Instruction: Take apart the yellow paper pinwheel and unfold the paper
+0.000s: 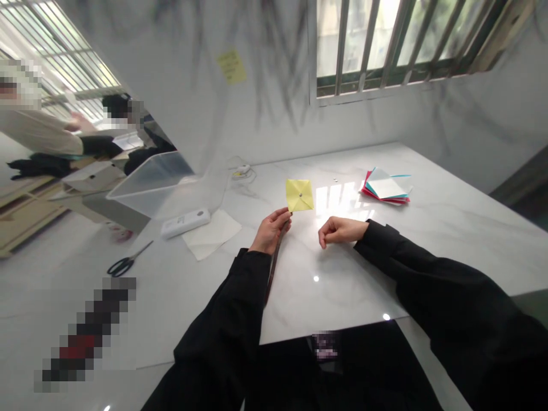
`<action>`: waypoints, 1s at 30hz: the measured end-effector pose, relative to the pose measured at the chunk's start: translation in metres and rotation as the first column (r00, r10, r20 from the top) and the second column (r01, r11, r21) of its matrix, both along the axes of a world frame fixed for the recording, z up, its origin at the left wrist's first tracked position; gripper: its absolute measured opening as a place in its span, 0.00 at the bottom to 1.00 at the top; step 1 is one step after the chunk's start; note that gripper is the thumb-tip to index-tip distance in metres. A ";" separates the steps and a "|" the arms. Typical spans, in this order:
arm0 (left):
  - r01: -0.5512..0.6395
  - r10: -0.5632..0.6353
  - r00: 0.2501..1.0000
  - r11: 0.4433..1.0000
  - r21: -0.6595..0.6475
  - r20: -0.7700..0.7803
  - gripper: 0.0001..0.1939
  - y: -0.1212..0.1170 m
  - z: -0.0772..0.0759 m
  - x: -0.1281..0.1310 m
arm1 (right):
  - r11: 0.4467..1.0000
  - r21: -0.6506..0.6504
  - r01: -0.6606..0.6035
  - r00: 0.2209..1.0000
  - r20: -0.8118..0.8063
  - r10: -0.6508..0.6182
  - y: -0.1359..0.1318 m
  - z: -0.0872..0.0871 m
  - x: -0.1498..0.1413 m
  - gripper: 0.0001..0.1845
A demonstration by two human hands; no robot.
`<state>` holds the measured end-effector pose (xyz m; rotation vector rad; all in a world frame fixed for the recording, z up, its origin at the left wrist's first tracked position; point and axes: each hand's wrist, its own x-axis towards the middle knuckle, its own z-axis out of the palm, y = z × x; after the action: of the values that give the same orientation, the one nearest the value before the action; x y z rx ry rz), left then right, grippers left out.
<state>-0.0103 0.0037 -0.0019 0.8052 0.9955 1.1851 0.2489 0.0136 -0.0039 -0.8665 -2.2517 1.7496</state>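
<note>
My left hand (272, 230) grips a thin dark stick (274, 260) that carries a yellow folded paper pinwheel (299, 195) pinned at its top with a small metal pin. The pinwheel stands upright above the white marble table (449, 228). My right hand (340, 230) rests on the table just right of the stick, fingers curled in a loose fist, holding nothing that I can see. Both arms wear black sleeves.
A stack of coloured paper squares (387, 187) lies at the right back. A clear plastic bin (158, 182), a white box-like device (185, 223), a white sheet (212, 233) and black scissors (128, 261) sit to the left. Other people stand at far left.
</note>
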 end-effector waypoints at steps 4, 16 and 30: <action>0.035 -0.035 0.999 0.999 -0.015 0.016 0.20 -0.002 0.002 0.000 | 0.845 0.075 0.529 0.846 -0.123 -0.518 0.008 -0.007 -0.001 0.28; 0.215 -0.215 0.976 0.977 -0.003 -0.015 0.20 -0.004 0.002 -0.002 | 0.429 0.576 0.695 0.650 -0.250 -0.717 0.006 0.006 0.011 0.45; 0.149 -0.146 0.988 0.987 0.063 -0.039 0.24 -0.003 0.005 -0.003 | 0.823 0.528 0.209 0.867 0.289 -0.406 0.014 0.011 0.023 0.14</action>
<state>-0.0137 0.0010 0.0032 0.9377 0.9122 1.0842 0.2718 0.0280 0.0070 -1.4564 -2.4221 0.8569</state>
